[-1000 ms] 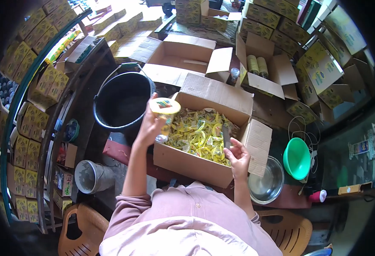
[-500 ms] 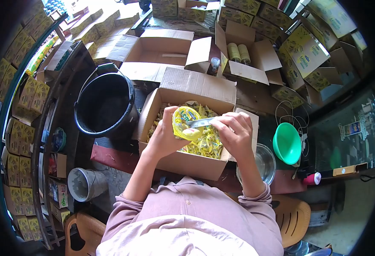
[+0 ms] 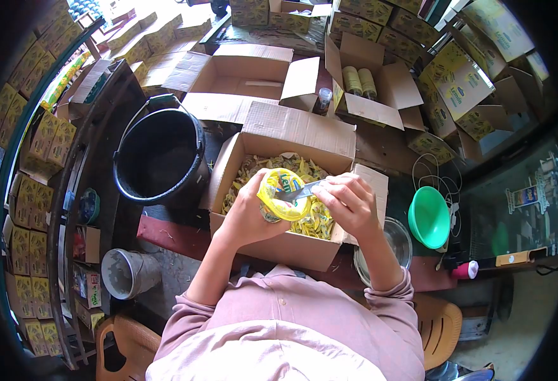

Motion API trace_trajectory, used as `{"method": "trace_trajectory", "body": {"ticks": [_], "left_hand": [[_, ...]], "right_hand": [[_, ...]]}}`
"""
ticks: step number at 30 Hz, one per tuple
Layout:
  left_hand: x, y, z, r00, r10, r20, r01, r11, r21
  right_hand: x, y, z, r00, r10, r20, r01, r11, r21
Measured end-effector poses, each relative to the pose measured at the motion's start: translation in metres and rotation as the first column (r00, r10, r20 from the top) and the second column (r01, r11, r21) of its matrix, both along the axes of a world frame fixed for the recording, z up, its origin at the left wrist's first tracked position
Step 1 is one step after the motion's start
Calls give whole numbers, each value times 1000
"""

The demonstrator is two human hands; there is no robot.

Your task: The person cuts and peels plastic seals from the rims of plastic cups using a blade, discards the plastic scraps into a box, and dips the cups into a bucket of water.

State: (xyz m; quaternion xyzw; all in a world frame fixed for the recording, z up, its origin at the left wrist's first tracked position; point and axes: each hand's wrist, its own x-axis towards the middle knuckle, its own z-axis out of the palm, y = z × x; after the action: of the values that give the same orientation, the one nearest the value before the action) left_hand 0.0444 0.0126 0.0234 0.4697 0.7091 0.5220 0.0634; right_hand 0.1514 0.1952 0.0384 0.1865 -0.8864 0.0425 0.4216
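Observation:
My left hand [image 3: 246, 216] is wrapped round a yellow-topped container [image 3: 268, 202], tilted so its round printed face points up at me. In my right hand [image 3: 349, 202] a flat metal blade [image 3: 305, 190] is pinched; its far end lies over the container's face. Whether the tip presses on the face or slips under something there, I cannot tell. Both hands are above an open cardboard box [image 3: 272, 249], which holds many small yellow packets [image 3: 314, 223].
A black bucket [image 3: 123, 171] stands left of the box, and a grey bucket [image 3: 117, 282] sits lower. To the right are a green bowl [image 3: 429, 219] and a clear bowl [image 3: 398, 238]. Behind are another open carton [image 3: 228, 105] and a box with two rolls [image 3: 359, 81].
The container's face has turned more upward, and the blade now lies at a steeper slant across it. My right hand has moved slightly right and down. The whole view has shifted a little.

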Motion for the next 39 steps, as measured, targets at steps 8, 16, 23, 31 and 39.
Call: {"method": "trace_trajectory", "body": {"ticks": [8,16,23,31,39], "left_hand": [[-5,6,-13,997,-75,-33,77,993,93],[-7,10,-7,935,-268,231,261,964,59],[-10,15,-10,884,-351,310,338,936,97],[-16,13,-22,631,-434,643,491,865,103],[-22,25,-23,910,-252,330,254,967,39]], "right_hand": [[-5,-6,-4,999,43,-6,-43,999,-27],[-7,-4,-9,999,35,26,-32,994,-104],[-13,1,-15,999,44,-29,-49,986,-161],[-20,3,-20,996,56,-69,-67,984,-163],[-19,12,-21,999,-9,38,15,986,-165]]}}
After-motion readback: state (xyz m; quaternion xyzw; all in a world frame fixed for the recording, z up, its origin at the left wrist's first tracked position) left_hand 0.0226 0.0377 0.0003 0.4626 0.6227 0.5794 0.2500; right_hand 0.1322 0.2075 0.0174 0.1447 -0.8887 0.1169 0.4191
